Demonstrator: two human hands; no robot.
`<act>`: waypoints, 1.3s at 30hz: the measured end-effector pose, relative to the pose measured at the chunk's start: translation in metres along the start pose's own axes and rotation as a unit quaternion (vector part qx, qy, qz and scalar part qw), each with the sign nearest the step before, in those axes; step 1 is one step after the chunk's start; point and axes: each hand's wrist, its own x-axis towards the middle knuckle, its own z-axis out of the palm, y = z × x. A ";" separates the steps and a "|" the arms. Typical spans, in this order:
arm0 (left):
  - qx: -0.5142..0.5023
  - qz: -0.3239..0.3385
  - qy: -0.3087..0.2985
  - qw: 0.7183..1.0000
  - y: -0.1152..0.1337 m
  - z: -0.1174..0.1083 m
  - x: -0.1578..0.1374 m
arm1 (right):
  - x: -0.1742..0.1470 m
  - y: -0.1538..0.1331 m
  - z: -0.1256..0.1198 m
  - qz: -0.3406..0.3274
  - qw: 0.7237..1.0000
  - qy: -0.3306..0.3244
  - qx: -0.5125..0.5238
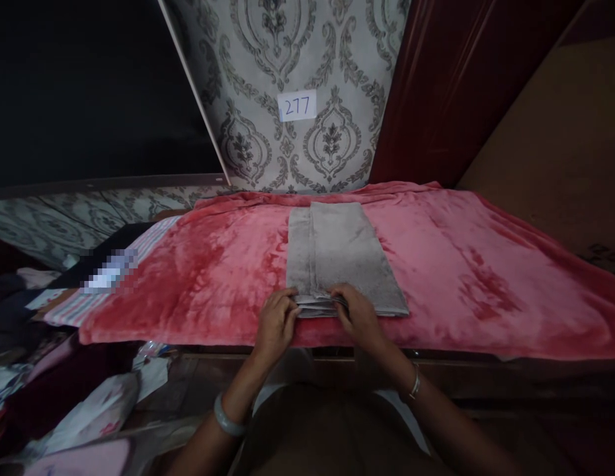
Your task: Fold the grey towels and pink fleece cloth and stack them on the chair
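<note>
Damask-patterned wallpaper [334,69] covers the wall behind, bearing a white paper label [296,106] handwritten "277", with a large dark screen [99,92] to its left and a glossy dark-red panel [451,73] to its right. Below spreads a plush blanket [486,264] in pinkish red, its nap brushed into darker and lighter patches. On its middle, at the near edge, lies the folded gray cloth [354,254], a flat, roughly rectangular bundle, soft and faintly velvety, with slightly mottled shading. A raised fold line runs lengthwise near its left side, leaving a narrow strip beside a broader panel; along the near edge several thin layers show, stacked and a little uneven. The left hand [276,320], a pale bangle [229,415] on its wrist, pinches the near left corner between thumb and fingers. The right hand [356,314], wearing a thin metallic bracelet [415,381], grips the layered edge nearer the middle, fingers curled over it.
</note>
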 end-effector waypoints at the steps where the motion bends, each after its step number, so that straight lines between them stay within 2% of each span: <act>1: 0.011 0.004 0.003 1.000 0.001 -0.001 0.001 | 0.000 0.000 -0.001 -0.007 1.000 0.002 0.003; 11: 0.073 0.078 0.050 0.993 0.006 -0.003 0.003 | -0.007 -0.002 -0.002 -0.056 0.998 -0.012 -0.031; 16: 0.079 0.084 0.022 0.993 0.005 -0.003 0.004 | -0.012 -0.005 0.000 -0.051 0.997 -0.004 -0.064; 22: 0.148 0.104 -0.008 0.983 0.005 0.005 0.006 | -0.006 -0.003 0.003 -0.053 0.995 -0.015 -0.079; 24: 0.156 0.123 -0.037 0.979 0.008 0.010 0.012 | -0.003 -0.003 0.003 -0.045 0.996 -0.019 -0.074; 28: 0.163 0.165 -0.144 0.962 0.014 0.015 0.030 | 0.000 -0.008 -0.005 -0.046 0.997 0.007 -0.066; 32: 0.128 0.138 -0.203 0.961 0.015 0.013 0.047 | -0.010 -0.023 -0.018 -0.042 0.993 0.061 -0.094; 35: 0.080 0.112 -0.226 0.964 0.013 0.009 0.057 | -0.023 -0.029 -0.020 -0.042 0.990 0.008 -0.132; 39: 0.021 0.098 -0.241 0.965 0.006 0.008 0.066 | -0.028 -0.023 -0.008 -0.022 0.978 -0.060 -0.198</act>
